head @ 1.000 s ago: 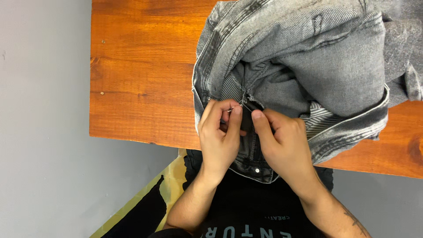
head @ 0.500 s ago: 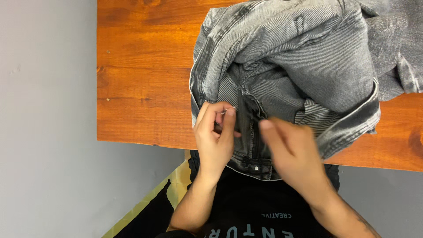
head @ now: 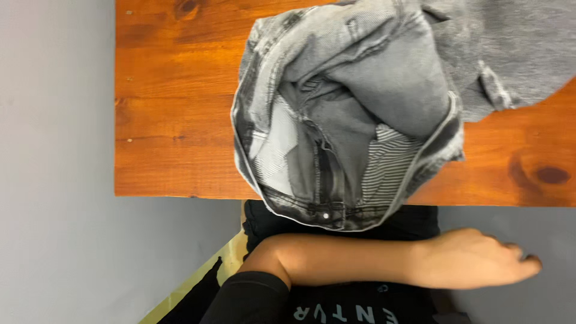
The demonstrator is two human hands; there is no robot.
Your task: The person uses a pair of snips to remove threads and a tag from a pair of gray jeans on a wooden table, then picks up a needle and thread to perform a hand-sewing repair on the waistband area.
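One orange-brown wooden table (head: pixel 174 90) carries crumpled grey denim jeans (head: pixel 360 90), waistband open and overhanging the near edge. Below it, the left hand (head: pixel 474 259) reaches across the body, fingers loosely together, holding nothing, clear of the jeans.

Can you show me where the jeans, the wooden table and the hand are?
jeans (head: pixel 360 90), head view, on the grey denim leg.
wooden table (head: pixel 174 90), head view, bare board left of the jeans.
left hand (head: pixel 474 258), head view, back of the hand.
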